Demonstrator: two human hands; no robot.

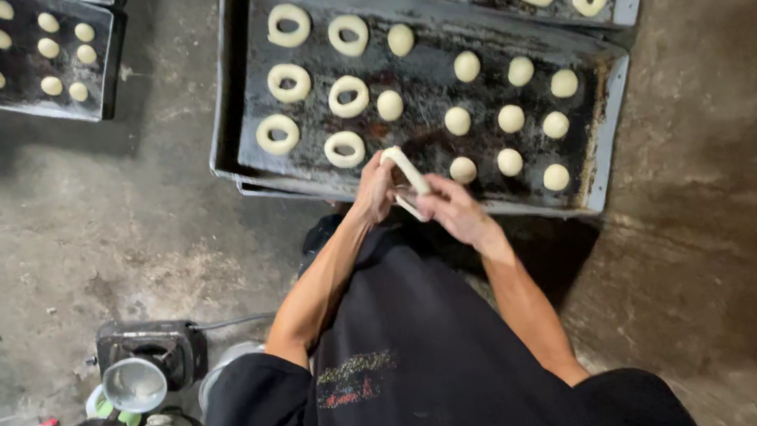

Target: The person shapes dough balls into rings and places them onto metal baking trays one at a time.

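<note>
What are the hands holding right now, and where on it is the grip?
Both hands hold one dough strip bent into a loop: the left hand grips its left end, the right hand its lower end, above the baking tray.

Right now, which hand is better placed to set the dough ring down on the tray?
Probably the left hand: it grips the dough ring nearer the tray rings and the free spot. The right hand holds its lower end, farther back.

L hand (pixel 377 188) & R hand (pixel 456 213) meet, both grips pinched.
</note>
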